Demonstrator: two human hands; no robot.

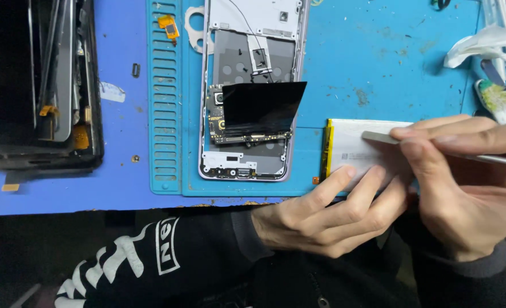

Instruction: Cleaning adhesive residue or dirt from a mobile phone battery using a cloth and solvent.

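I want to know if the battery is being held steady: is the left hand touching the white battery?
Touching. The head view shows the left hand with its fingers lying on the white battery's lower edge, no gap visible.

Both hands are bare. The left sleeve [150, 259] is black with bold white printed shapes. The right cuff [492, 265] is grey ribbed knit.
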